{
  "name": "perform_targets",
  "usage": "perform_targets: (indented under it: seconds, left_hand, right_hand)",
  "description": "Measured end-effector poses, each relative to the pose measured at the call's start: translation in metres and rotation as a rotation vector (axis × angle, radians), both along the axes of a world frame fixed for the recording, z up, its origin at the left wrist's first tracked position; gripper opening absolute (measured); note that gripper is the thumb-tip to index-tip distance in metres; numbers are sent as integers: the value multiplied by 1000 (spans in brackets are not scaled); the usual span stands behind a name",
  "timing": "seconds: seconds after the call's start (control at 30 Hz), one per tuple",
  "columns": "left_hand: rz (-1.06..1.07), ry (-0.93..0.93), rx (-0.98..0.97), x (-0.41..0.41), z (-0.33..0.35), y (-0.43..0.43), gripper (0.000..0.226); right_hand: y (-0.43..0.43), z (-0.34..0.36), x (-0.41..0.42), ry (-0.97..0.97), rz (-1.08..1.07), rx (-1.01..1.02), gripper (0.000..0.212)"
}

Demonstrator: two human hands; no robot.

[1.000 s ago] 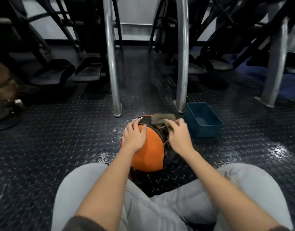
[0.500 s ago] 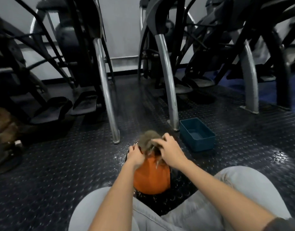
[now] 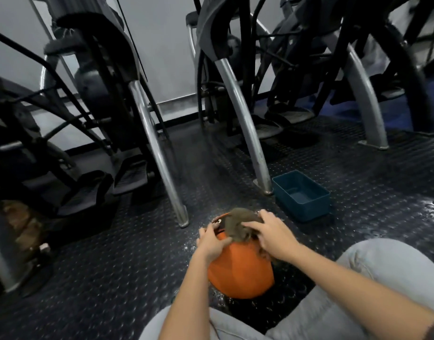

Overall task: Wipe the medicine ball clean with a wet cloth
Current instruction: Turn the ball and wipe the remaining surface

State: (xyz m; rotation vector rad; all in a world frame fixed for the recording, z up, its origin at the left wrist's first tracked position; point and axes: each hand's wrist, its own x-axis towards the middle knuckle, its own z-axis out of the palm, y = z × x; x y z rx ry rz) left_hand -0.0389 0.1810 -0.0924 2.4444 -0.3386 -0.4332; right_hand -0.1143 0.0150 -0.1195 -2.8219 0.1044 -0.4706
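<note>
Low in the middle of the frame, the ball [image 3: 240, 273] sits on the floor [image 3: 113, 266] between the person's legs [image 3: 395, 266], with the cloth [image 3: 238, 223] bunched on its top.

Left hand [image 3: 212, 241] cups the ball's upper left side with fingers curled over it, while the right hand [image 3: 272, 235] clasps the cloth, fingers bent over it and pressing down. To wipe well, the left hand should probably brace firmly so the ball cannot roll, and the cloth would cover more if spread flatter under the palm. Turning the ball bit by bit should bring the hidden underside up. The blue tub [image 3: 306, 212] stands near, right of centre; whether it holds water cannot be told.
</note>
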Motion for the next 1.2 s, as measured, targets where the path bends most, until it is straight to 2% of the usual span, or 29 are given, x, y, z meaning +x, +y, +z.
perform_targets:
  seconds: [0.1,0.17,0.37,0.47,0.57,0.63,0.73,0.8,0.87,0.97,1.03,1.1,1.17,1.2]
  left_hand:
    - [-13,1,-4,-1,3,0,64]
    - [-17,0,40,1,6,-2,64]
    - [-22,42,82,8,13,-4,67]
    - [-29,63,82,12,13,0,68]
    - [-29,64,83,18,12,-3,69]
    - [-28,55,98,22,10,-7,72]
    - [-22,37,105,25,6,-10,77]
    - [-39,24,91,25,2,-7,75]
    - [-74,38,75,25,-1,-1,84]
    - [-98,87,18,26,-4,7,87]
    - [-94,101,-8,25,-5,10,87]
    - [-87,114,-44,27,-4,16,87]
    - [-89,130,-68,28,-5,23,86]
    - [-91,140,-75,28,-6,27,86]
  right_hand:
    - [-30,4,9,101,-276,63,46]
    - [-32,8,12,68,-329,123,44]
    - [6,4,7,10,-12,161,45]
    - [-9,-3,10,5,-4,241,41]
    - [-15,6,20,36,-102,263,40]
    - [-5,15,27,-36,-116,226,41]
    - [14,18,22,-112,83,114,43]
    - [14,4,14,-150,135,3,49]
    - [1,-7,12,-162,47,27,54]
    - [-36,-8,19,61,-228,133,51]
    - [-51,-3,24,108,-344,181,47]
    - [-44,8,28,-26,-305,243,43]
    - [-23,16,25,-213,-103,275,44]
    - [-12,14,21,-267,20,228,46]
